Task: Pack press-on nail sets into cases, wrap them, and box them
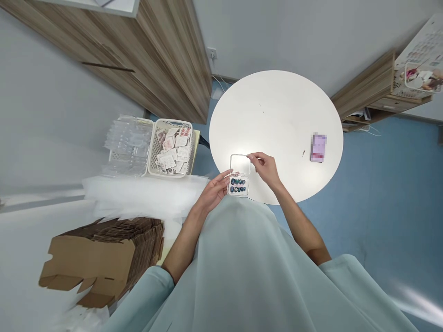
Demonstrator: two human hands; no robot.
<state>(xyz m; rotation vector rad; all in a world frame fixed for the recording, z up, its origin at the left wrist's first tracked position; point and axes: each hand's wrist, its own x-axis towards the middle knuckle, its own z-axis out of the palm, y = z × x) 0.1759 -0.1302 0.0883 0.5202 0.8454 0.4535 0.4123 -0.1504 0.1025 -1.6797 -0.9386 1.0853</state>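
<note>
A small clear plastic case (238,195) of dark press-on nails is at the table's near edge, its hinged lid (240,156) raised open on the far side. Two rows of blue-green nails (237,185) lie inside. My left hand (213,190) grips the case from its left side, fingers along the edge and hinge. With thumb and fingers pinched, my right hand (265,167) holds the lid's upper right corner.
The round white table (277,106) carries a blurred purple packet (318,147) at right. Left of it stand a white basket of cards (173,150), stacked clear plastic packs (128,143), white wrapping sheets (145,196) and folded cardboard boxes (100,258). A wooden cabinet (152,55) rises behind.
</note>
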